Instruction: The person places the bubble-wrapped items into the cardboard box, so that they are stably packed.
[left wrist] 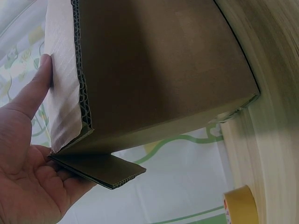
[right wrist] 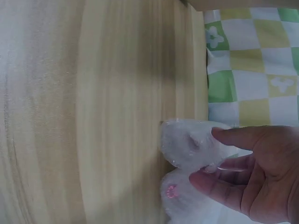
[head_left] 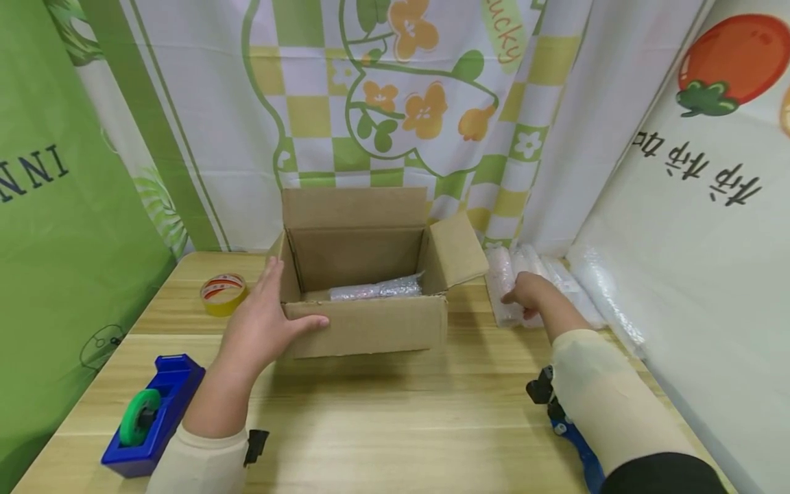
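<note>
An open cardboard box [head_left: 367, 328] stands near the back of the table with its flaps spread. My left hand [head_left: 258, 329] grips its left front corner, thumb along the front and fingers on the left side; the left wrist view shows this hand [left wrist: 32, 154] around the torn-edged flaps. Inside the box lies a bubble-wrapped package [head_left: 376, 289]. To the right, my right hand [head_left: 532, 296] reaches down to a row of similar packages. Its thumb and fingers pinch one bubble-wrapped package [right wrist: 187, 140], beside another with a pink spot [right wrist: 172, 191].
A roll of yellow tape [head_left: 223, 295] sits left of the box. Nearer on the left stands a blue tape dispenser [head_left: 154, 418] with a green roll. More bubble wrap [head_left: 607, 302] lies along the right wall. A patterned curtain [head_left: 420, 103] hangs behind the table [head_left: 395, 412].
</note>
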The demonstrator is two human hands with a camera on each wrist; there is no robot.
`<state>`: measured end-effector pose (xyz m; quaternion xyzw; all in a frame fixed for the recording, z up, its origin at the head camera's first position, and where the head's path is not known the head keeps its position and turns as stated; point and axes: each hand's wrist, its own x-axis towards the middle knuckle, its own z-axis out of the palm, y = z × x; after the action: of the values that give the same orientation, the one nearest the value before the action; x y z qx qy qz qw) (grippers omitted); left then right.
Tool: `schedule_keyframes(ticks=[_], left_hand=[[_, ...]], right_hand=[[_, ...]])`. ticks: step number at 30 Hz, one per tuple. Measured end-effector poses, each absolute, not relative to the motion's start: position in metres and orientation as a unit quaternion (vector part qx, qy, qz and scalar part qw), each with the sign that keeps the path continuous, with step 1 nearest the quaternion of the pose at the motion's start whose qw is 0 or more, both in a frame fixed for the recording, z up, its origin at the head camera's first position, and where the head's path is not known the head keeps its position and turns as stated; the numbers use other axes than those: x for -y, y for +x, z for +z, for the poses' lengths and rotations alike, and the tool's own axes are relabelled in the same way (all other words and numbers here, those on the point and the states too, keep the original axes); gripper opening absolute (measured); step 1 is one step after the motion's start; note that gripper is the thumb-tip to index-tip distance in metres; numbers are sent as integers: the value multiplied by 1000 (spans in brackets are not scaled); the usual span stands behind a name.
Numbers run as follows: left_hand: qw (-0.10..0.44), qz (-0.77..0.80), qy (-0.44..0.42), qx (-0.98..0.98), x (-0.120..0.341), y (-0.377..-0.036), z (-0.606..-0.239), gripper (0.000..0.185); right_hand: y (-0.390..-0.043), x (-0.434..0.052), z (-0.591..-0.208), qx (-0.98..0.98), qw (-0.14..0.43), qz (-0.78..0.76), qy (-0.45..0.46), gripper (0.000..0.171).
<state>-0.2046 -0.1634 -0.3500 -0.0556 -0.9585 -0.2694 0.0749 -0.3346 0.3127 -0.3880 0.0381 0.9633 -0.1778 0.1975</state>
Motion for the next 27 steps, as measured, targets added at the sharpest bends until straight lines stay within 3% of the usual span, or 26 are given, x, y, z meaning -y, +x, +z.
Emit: schedule_keyframes(ticks=[6, 13, 22, 27], left_hand=[[75, -271, -56, 958, 164, -205, -350, 129], [71, -272, -56, 958, 164, -204, -349, 130], [71, -272, -56, 958, 164, -204, -349, 130], [75, -271, -57, 958, 164, -204, -349, 129]], right_hand=[[-331, -315, -384, -963, 180, -202, 18, 32], [-325, -322, -366, -951, 155, -269, 16, 41], [-313, -335, -327, -947, 173, -272, 7, 60], [-304, -335, -304, -961, 142, -236, -26, 57]])
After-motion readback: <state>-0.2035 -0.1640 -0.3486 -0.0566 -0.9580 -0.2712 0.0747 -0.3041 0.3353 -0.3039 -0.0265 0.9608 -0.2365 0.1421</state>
